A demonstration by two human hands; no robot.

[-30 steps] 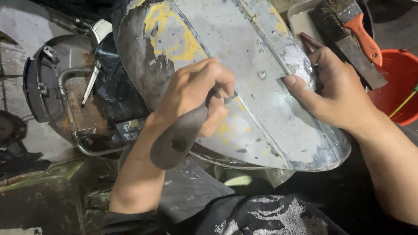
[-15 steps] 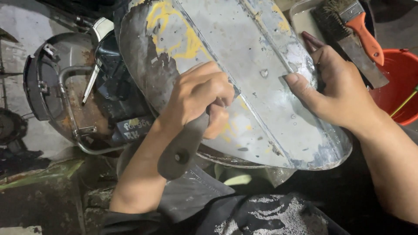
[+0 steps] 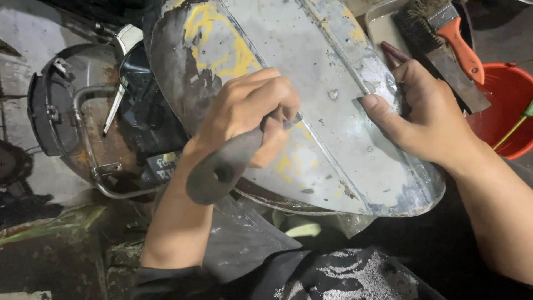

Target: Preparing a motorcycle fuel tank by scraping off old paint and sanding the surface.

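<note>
Across the middle, running from far left to near right: a curved metal panel (image 3: 333, 72), grey, scraped bare, with patches of yellow paint at the far left and dark residue along the near edge. Left of it and partly under it, a rusty round housing (image 3: 72, 128) with a bent rod. Far right, a red bucket (image 3: 508, 105); just left of that, a tray (image 3: 383, 25) carrying 1 brush (image 3: 438, 25) with an orange handle.

On the panel's near left part, left hand (image 3: 250, 111) clenched tight round a scraper (image 3: 222, 166), dark handle jutting nearward past the wrist, blade tip pressed to the metal just right of the knuckles. On the right edge, right hand (image 3: 422, 111) gripping the panel, thumb flat on top, fingers wrapped over the far rim.
</note>
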